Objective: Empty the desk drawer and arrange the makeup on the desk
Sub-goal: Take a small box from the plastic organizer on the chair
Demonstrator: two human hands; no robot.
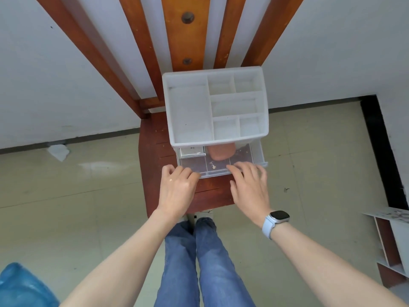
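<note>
A white plastic organiser [190, 111] with several bare top compartments stands on a red-brown wooden chair seat [152, 151]. Its clear drawer [256, 154] is pulled partly out toward me. Inside lie a silver mirrored compact [192, 151] at the left and a rounded orange-pink case [221, 152] in the middle, both half under the organiser. My left hand [177, 187] curls its fingers on the drawer's front edge at the left. On the same edge, further right, rest the fingers of my right hand [250, 187]; a watch is on that wrist.
The chair's slatted back [188, 29] rises against a white wall. Pale tiled floor surrounds the chair. A blue plastic bag [20, 286] lies at the bottom left, a crumpled white scrap [58, 151] by the wall, and a small shelf unit [391, 244] at the right.
</note>
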